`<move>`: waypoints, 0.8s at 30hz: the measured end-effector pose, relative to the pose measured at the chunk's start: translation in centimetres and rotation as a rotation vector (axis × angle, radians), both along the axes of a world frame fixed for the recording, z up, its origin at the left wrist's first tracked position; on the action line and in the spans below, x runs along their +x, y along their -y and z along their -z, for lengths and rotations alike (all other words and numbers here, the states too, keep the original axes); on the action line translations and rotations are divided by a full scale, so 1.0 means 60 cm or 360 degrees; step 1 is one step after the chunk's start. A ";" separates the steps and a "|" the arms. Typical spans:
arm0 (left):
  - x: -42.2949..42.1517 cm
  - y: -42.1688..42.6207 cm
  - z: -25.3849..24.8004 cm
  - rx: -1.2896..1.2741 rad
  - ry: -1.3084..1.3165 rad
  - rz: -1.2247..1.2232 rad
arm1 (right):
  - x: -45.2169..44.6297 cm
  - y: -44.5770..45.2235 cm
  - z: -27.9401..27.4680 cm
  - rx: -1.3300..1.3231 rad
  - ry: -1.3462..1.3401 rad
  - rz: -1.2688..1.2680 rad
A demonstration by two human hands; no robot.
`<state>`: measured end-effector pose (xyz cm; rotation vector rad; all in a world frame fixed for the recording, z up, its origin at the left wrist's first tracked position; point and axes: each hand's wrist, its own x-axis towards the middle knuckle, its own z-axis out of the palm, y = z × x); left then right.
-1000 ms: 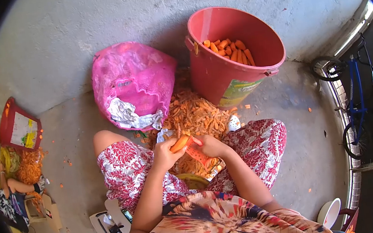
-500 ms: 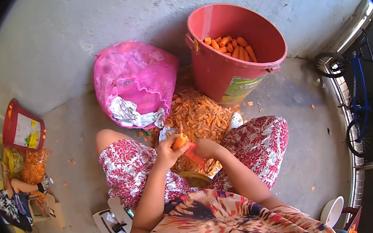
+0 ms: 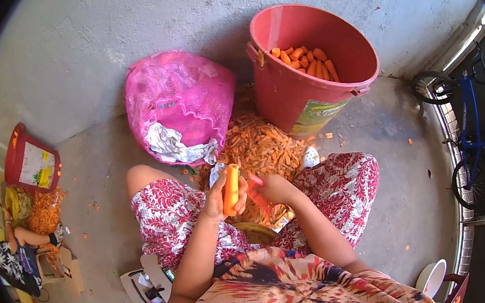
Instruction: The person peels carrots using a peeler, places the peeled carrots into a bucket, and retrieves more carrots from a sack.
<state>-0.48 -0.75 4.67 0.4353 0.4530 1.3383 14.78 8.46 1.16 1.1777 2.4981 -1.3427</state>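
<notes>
In the head view, my left hand [image 3: 214, 202] is closed round a peeled orange carrot [image 3: 231, 189], which stands nearly upright in the fingers. My right hand [image 3: 278, 189] grips a red peeler [image 3: 257, 196] just to the right of the carrot, apart from it; motion smears the peeler a little. Below both hands a heap of carrot peelings [image 3: 258, 144] spreads over the floor between my crossed legs. Part of a yellowish round rim [image 3: 255, 233] shows under my forearms.
A big red bucket [image 3: 307, 94] holding several peeled carrots stands by the wall. Left of it slumps a pink mesh sack [image 3: 181, 99]. A small carton [image 3: 147, 286] lies by my left knee. Far left, another person [image 3: 19, 252] sits near a red bucket [image 3: 31, 162]. A bicycle [image 3: 469, 127] is at right.
The carrot has swung from pointing at the peeler to nearly upright in my left hand, showing its long side. My right hand and the peeler have shifted slightly right, away from the carrot.
</notes>
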 end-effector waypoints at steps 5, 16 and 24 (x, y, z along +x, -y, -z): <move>-0.006 -0.006 0.023 -0.0327 -0.0203 -0.0214 | 0.001 -0.001 -0.011 0.0017 -0.0175 0.0287; -0.005 -0.011 0.024 -0.0685 -0.0516 -0.0182 | 0.002 0.016 -0.037 0.0360 -0.0114 0.0106; -0.005 -0.011 0.024 -0.0678 -0.0868 -0.0081 | -0.005 0.006 -0.024 0.0431 0.0225 0.0169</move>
